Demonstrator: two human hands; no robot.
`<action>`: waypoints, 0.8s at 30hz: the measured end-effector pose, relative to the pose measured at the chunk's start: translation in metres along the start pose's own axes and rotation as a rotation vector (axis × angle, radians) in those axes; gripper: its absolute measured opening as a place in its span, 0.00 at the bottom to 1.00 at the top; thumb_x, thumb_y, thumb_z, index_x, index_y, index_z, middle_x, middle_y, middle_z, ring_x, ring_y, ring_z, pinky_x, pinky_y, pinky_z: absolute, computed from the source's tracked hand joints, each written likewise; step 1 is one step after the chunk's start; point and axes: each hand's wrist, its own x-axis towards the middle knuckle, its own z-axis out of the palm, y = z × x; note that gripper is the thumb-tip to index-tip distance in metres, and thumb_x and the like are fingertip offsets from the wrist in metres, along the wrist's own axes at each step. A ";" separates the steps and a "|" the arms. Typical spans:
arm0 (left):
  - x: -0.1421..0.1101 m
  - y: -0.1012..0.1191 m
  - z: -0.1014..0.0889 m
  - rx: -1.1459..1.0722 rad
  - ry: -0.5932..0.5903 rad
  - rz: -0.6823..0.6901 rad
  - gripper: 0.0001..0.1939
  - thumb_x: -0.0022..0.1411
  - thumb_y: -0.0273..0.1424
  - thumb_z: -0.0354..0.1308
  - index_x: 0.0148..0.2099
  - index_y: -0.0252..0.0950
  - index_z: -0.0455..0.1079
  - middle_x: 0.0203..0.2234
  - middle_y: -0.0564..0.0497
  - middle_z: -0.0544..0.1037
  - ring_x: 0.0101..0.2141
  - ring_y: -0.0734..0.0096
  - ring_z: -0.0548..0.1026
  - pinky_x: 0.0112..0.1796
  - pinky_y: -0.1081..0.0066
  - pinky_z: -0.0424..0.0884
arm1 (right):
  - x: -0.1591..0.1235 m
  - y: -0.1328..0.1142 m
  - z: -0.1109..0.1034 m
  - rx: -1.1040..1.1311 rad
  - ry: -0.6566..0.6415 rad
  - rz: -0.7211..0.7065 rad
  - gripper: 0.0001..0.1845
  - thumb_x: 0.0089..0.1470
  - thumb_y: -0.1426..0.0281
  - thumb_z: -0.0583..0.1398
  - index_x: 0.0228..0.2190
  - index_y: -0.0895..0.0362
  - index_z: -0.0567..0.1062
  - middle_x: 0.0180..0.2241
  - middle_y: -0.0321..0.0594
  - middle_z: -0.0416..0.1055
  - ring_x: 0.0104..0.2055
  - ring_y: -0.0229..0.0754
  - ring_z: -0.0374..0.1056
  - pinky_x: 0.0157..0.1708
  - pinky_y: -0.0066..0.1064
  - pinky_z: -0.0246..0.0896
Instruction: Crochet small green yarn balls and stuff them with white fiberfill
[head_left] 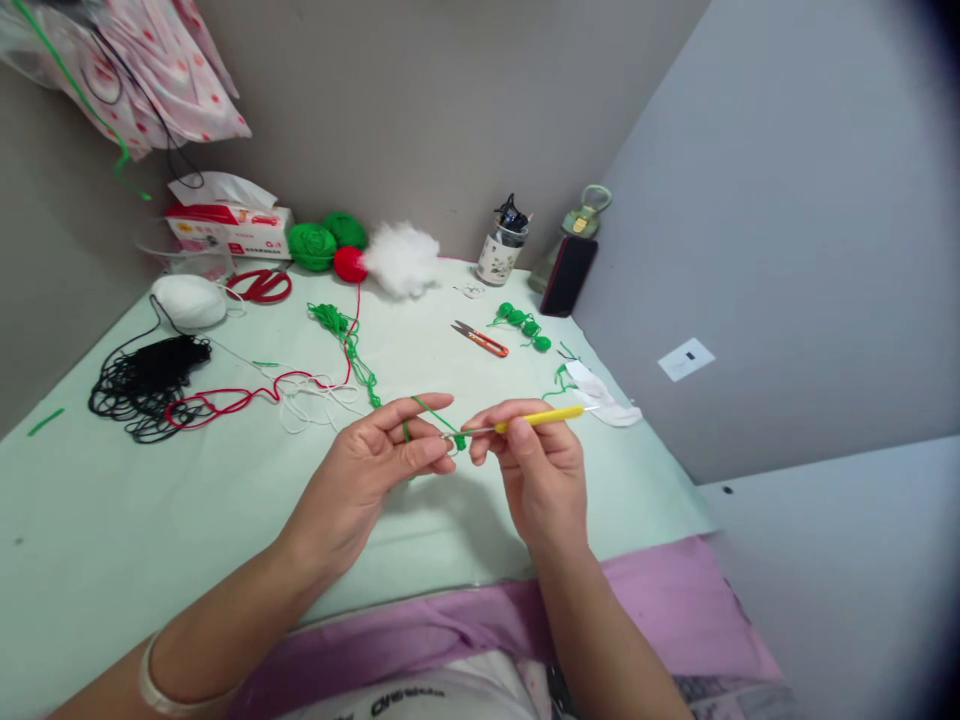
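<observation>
My right hand is closed round the yellow handle of a crochet hook, whose thin metal shaft points left. At the hook's tip sits a small piece of green crochet work. My left hand pinches at this piece between thumb and fingers, with green yarn wrapped over the raised index finger and round another finger. Behind the left hand, a loose green yarn bundle trails down toward it. Both hands are above the table, their tips a short way apart.
Orange thread snips, small green crocheted balls and a white piece lie beyond my hands. Black yarn, red scissors and a white yarn ball are left. A phone leans against a bottle.
</observation>
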 end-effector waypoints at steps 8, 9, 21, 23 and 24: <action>-0.002 0.001 0.001 -0.019 0.005 0.023 0.20 0.57 0.32 0.73 0.53 0.42 0.80 0.25 0.57 0.74 0.30 0.76 0.73 0.36 0.76 0.69 | -0.014 -0.010 -0.005 -0.735 -0.167 -0.522 0.19 0.62 0.78 0.62 0.50 0.45 0.79 0.42 0.39 0.80 0.42 0.43 0.78 0.41 0.35 0.76; -0.002 0.000 0.001 -0.059 -0.027 -0.014 0.22 0.58 0.33 0.72 0.55 0.42 0.79 0.25 0.57 0.74 0.28 0.77 0.71 0.34 0.76 0.69 | -0.016 -0.009 -0.006 -0.817 -0.208 -0.570 0.23 0.60 0.79 0.64 0.51 0.43 0.79 0.43 0.39 0.80 0.44 0.44 0.78 0.43 0.35 0.77; -0.001 -0.001 0.003 0.074 -0.005 0.078 0.20 0.57 0.31 0.72 0.53 0.43 0.80 0.26 0.58 0.74 0.25 0.79 0.70 0.31 0.76 0.67 | -0.002 -0.001 0.000 -0.202 -0.025 -0.161 0.10 0.67 0.67 0.58 0.39 0.51 0.81 0.35 0.40 0.78 0.28 0.39 0.74 0.27 0.33 0.74; -0.003 -0.003 0.005 0.095 0.001 0.102 0.24 0.57 0.31 0.72 0.57 0.43 0.78 0.25 0.57 0.75 0.26 0.77 0.70 0.32 0.75 0.67 | -0.007 0.002 0.001 -0.477 -0.032 -0.311 0.10 0.65 0.71 0.60 0.42 0.48 0.82 0.39 0.41 0.78 0.35 0.41 0.76 0.34 0.35 0.76; -0.003 -0.004 0.005 0.082 -0.003 0.087 0.25 0.58 0.31 0.72 0.58 0.43 0.77 0.25 0.57 0.74 0.26 0.77 0.70 0.32 0.75 0.67 | -0.010 0.004 0.001 -0.621 -0.039 -0.413 0.12 0.64 0.73 0.61 0.44 0.46 0.82 0.41 0.42 0.78 0.39 0.43 0.76 0.38 0.36 0.76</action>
